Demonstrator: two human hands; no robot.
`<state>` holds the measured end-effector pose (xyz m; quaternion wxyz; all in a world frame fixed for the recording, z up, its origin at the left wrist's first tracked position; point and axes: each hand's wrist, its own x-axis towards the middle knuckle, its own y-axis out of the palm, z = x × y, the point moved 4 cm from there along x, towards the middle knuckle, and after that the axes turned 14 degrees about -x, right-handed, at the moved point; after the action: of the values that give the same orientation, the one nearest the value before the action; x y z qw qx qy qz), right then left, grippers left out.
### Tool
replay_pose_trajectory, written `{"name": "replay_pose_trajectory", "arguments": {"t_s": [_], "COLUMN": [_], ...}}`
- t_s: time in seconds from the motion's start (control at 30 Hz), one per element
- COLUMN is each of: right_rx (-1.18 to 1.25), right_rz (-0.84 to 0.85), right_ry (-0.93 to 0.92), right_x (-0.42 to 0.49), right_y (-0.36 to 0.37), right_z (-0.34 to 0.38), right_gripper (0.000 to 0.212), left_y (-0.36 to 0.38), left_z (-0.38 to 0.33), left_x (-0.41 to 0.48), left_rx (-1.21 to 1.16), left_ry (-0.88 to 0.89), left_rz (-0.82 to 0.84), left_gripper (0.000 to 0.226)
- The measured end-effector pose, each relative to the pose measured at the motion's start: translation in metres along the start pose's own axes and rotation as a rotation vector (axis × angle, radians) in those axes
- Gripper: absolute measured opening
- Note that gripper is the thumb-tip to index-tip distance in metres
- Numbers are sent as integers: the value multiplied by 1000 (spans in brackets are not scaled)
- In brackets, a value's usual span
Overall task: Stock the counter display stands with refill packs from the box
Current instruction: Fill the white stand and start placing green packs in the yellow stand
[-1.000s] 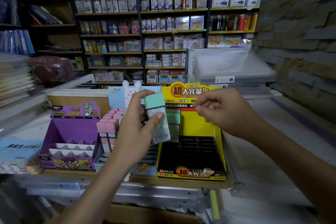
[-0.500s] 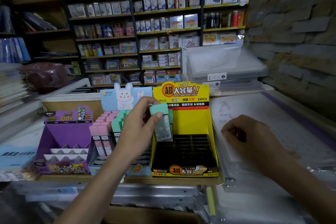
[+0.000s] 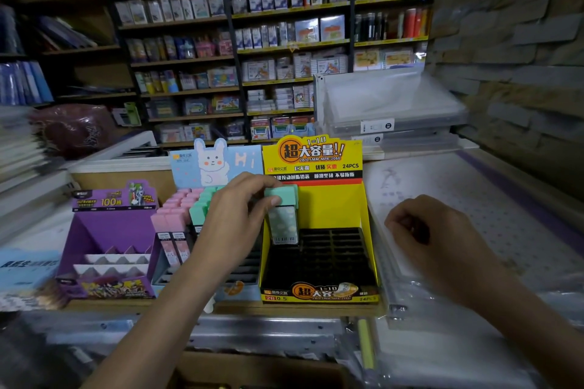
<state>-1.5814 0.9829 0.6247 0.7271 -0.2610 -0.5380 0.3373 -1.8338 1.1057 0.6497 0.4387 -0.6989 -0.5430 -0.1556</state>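
Left hand [image 3: 234, 221] fingers clamped on refill pack [image 3: 282, 224]; I keep it upright, seat in yellow stand [image 3: 331, 208] slot beneath.

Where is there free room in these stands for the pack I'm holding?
The black grid of the yellow stand looks empty, from back wall to front lip. The blue rabbit stand has open slots in front of the pink packs; its back rows are crowded. The left hand holds the green pack at the grid's back left corner.
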Motion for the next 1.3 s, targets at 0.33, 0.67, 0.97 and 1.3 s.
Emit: {"name": "replay_pose_trajectory", "arguments": {"t_s": [0.33,0.67,0.97,1.3], "right_rx": [29,41,27,-23], "right_rz": [13,10,11,11], "right_ry": [17,23,13,8], "right_x": [-1,-1,-1,-2], "right_y": [-1,-3,-4,-3], "right_z": [1,4,6,5], "right_gripper": [21,20,19,21], "left_y": [-5,2,8,7], "left_z": [-5,2,2,-2], "left_x": [6,1,-5,-11], "left_rx": [29,77,151,195], "left_ry": [-3,7,59,33], "left_rz": [20,22,-7,25], "left_gripper": [15,23,11,20]}}
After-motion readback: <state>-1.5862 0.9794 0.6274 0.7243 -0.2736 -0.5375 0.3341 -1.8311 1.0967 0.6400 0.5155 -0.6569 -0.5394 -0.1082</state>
